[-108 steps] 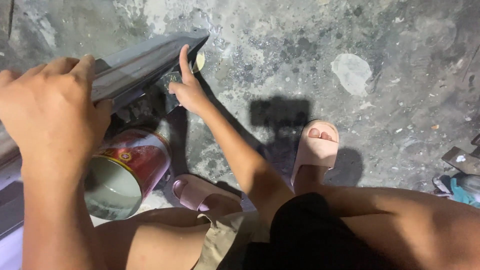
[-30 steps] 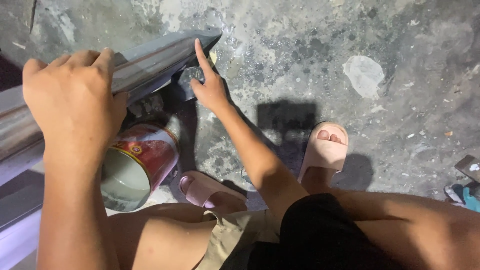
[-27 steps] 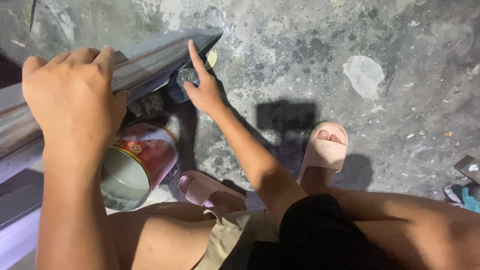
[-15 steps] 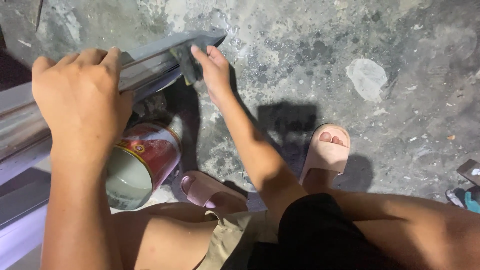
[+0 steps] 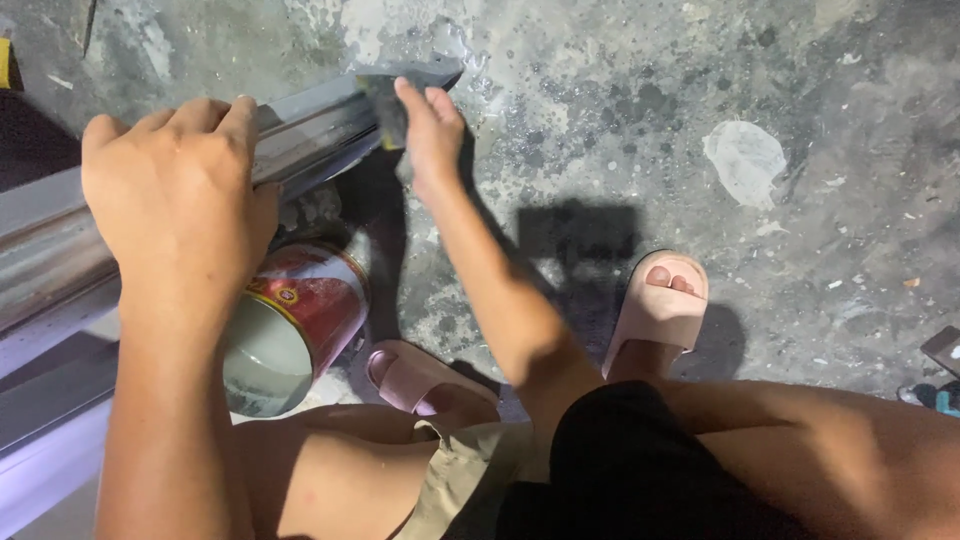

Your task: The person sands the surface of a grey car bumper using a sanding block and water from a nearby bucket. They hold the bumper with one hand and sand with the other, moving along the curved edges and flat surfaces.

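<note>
Left hand curled palm-down over the long grey metal bar, fingers closed around its upper edge, forearm running straight up from the bottom of the view. Right hand at the bar's far end, fingers pinched on a small dark pad pressed against the metal, arm stretched forward across the knees. Bar slanting from lower left to upper middle, above the stained concrete floor. Beneath it, a red paint can lying on its side, open mouth facing the camera. Pink slippers on both feet, just beside the can.
</note>
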